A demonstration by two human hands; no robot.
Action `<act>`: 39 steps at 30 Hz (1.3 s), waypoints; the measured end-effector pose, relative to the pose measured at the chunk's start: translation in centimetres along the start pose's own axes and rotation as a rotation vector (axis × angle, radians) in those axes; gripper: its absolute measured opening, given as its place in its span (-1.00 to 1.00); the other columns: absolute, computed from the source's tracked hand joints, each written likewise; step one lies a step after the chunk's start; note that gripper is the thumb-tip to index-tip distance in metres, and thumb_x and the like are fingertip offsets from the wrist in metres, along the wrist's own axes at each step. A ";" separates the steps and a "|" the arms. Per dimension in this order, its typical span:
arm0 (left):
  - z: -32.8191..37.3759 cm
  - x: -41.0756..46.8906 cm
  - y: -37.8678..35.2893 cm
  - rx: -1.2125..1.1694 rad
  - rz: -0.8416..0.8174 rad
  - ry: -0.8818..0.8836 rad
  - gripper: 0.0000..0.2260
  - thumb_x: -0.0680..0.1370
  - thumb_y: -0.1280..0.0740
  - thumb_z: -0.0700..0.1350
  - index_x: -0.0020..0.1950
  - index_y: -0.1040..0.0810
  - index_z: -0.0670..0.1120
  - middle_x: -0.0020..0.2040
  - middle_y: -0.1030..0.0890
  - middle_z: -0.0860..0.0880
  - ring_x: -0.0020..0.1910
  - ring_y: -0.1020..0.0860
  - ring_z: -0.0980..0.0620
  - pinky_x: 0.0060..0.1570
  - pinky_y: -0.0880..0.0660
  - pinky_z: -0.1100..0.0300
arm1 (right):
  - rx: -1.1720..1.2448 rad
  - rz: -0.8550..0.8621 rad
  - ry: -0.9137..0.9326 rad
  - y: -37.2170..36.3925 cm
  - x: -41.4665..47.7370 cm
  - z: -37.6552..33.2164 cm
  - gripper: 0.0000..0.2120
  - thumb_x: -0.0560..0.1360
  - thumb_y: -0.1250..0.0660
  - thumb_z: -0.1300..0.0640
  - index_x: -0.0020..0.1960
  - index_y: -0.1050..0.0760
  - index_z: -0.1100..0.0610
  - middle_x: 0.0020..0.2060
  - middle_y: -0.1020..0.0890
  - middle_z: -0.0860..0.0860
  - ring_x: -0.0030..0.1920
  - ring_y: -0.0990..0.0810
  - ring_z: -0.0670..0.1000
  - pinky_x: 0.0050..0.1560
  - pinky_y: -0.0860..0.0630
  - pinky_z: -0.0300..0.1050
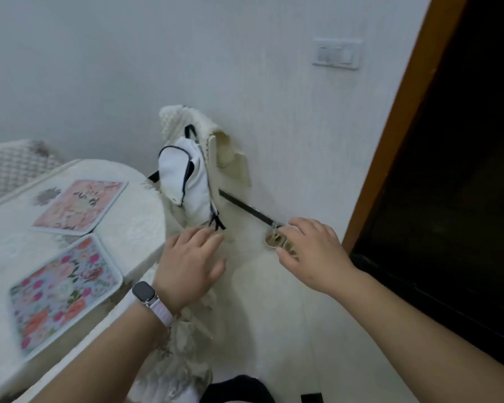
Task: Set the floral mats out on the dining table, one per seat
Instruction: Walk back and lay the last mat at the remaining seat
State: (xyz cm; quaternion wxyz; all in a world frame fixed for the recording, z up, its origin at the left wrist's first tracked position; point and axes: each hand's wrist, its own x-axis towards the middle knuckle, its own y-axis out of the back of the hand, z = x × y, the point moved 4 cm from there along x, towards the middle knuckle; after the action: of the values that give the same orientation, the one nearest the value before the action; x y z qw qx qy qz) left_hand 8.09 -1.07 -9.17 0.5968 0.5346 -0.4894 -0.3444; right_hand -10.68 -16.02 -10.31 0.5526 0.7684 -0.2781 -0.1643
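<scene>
Both your grips are open and empty, left hand [191, 263] and right hand [314, 253]. The blue floral mat [63, 295] and pink mat [80, 206] lie left of them on the counter [6, 251]. Square each mat to its seat's edge.

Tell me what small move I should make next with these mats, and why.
Probably turn back to the table. Both the left hand and right hand are empty and off its edge, near the chair with the white bag. Only the pink mat and blue mat are laid; no spare mat is in view.
</scene>
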 end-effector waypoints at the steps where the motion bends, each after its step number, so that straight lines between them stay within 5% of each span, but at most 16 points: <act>1: -1.1 0.5 -0.1 0.002 -0.006 0.037 -0.59 0.48 -0.20 0.15 0.24 -0.56 0.02 0.22 -0.60 -0.01 0.20 -0.52 -0.13 0.11 -0.45 -0.04 | 0.000 -0.002 0.031 -0.1 1.7 -0.3 -0.47 0.49 -0.03 -0.22 0.34 -0.44 -0.01 0.36 -0.43 -0.01 0.35 -0.36 0.07 0.36 -0.22 0.03; 24: -25.3 21.2 -12.0 -0.126 -0.025 0.276 -0.62 0.48 -0.19 0.13 0.19 -0.56 0.01 0.16 -0.61 -0.01 0.15 -0.54 -0.10 0.07 -0.47 0.00 | -0.154 -0.140 0.239 -5.7 38.5 -6.1 -0.51 0.53 -0.10 -0.21 0.36 -0.41 -0.01 0.36 -0.44 0.01 0.35 -0.39 0.08 0.34 -0.29 0.07; 39: -41.0 16.5 -13.3 0.041 -0.168 0.851 -0.54 0.49 -0.13 0.18 0.24 -0.57 -0.01 0.20 -0.62 -0.05 0.18 -0.55 -0.16 0.09 -0.49 -0.14 | -0.042 -0.298 0.712 -14.8 57.9 -19.9 -0.50 0.48 -0.12 -0.18 0.28 -0.52 0.05 0.28 -0.52 0.06 0.24 -0.49 0.15 0.20 -0.40 0.12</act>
State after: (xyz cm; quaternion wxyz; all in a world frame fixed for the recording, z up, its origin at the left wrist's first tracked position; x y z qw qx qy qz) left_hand 53.33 -6.72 -16.48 0.7046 0.6785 -0.1614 -0.1309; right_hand 49.91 -32.75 -14.41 0.6000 0.7979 0.0495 0.0287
